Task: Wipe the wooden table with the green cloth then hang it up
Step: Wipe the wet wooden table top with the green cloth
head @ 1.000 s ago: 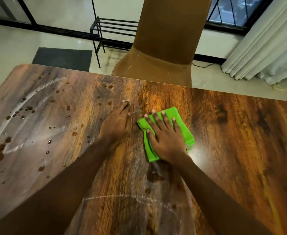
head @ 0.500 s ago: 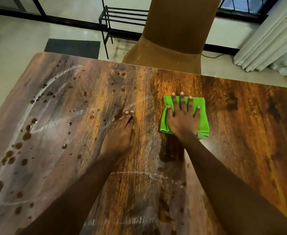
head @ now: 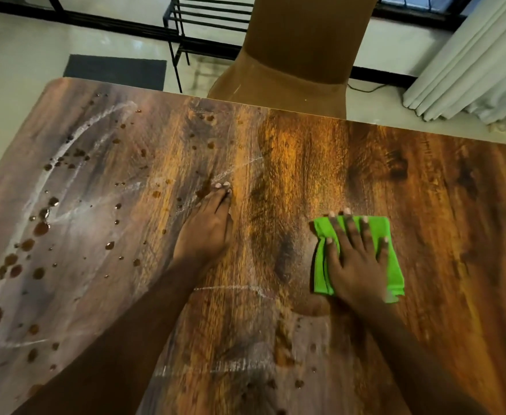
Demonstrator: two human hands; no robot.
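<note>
While right hand [head: 356, 265], fingers splayed, presses green cloth [head: 394, 259] at 3 o'clock, left hand [head: 207, 232] braces, fingers straight together; best sweep overlapping toward droplets [head: 40, 229], 9 o'clock.

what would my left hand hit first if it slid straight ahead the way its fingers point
Nothing solid on the wooden table: the left hand would only cross a faint white streak, then reach the far edge. The brown chair stands beyond it, probably lower.

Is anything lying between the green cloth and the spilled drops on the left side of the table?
Yes: the left hand lies flat on the wooden table between the green cloth, pressed under the right hand, and the brown drops at the left. Nothing else visible there.
</note>
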